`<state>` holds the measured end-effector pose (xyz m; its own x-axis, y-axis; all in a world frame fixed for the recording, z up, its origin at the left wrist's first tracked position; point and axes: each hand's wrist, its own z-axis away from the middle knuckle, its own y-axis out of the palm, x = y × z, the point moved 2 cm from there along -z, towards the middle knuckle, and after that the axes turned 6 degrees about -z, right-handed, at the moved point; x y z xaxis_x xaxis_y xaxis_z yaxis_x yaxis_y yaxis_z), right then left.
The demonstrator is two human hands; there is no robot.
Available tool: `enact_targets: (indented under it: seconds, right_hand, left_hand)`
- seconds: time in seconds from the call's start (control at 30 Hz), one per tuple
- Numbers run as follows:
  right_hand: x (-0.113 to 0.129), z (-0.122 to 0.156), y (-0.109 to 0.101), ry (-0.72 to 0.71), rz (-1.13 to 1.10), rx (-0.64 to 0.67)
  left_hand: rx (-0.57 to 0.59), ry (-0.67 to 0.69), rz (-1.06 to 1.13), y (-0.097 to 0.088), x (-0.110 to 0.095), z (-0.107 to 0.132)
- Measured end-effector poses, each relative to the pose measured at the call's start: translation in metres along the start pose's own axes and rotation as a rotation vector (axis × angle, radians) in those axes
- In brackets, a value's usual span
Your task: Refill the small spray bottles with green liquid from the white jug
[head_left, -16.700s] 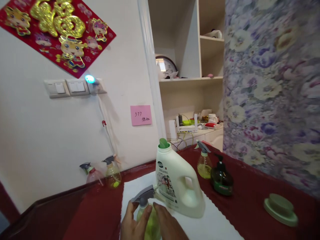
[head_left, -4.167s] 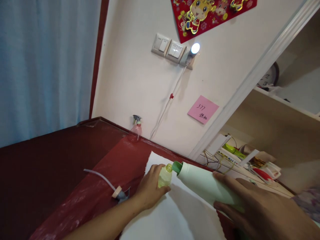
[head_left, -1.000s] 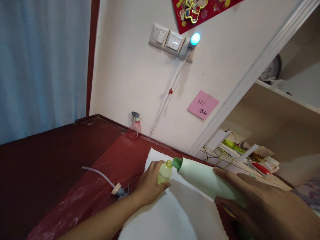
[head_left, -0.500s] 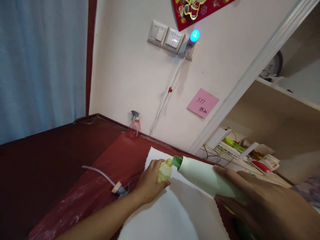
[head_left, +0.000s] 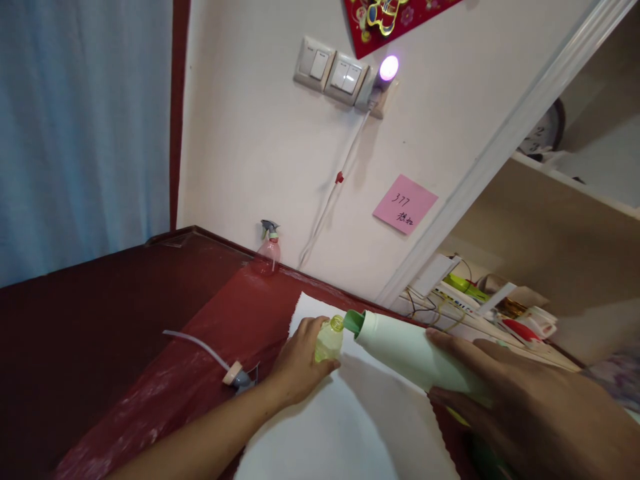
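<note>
My left hand (head_left: 295, 365) is wrapped round a small yellow-green bottle (head_left: 329, 339) that stands open-necked on a white mat (head_left: 345, 427). My right hand (head_left: 530, 413) grips a large pale-green detergent jug (head_left: 415, 353), tipped almost flat. The jug's green spout (head_left: 353, 322) sits right at the small bottle's mouth. The small bottle's grey trigger sprayer (head_left: 236, 379), with its tube (head_left: 193, 341), lies on the red table cover to the left of my left hand.
A pink spray bottle (head_left: 271, 245) stands against the wall at the back of the dark red table (head_left: 100, 320). Wall switches (head_left: 330, 70), a glowing plug light (head_left: 388, 67) and a pink note (head_left: 404, 204) hang above. A cluttered counter (head_left: 480, 307) lies beyond on the right.
Both hands keep their grip and the jug stays tipped at the small bottle's mouth. The plug light has turned from blue to violet. The view has shifted slightly.
</note>
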<state>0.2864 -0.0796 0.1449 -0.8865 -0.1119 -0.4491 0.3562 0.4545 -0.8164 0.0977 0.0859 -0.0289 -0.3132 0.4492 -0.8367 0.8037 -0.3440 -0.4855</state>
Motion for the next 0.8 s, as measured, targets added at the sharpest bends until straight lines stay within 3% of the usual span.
enact_targets:
  seconds: [0.8]
  right_hand:
    - [0.0005, -0.0035, -0.0021, -0.033, 0.018, -0.047]
  left_hand:
    - [-0.016, 0.016, -0.009, 0.0018, 0.0026, -0.0012]
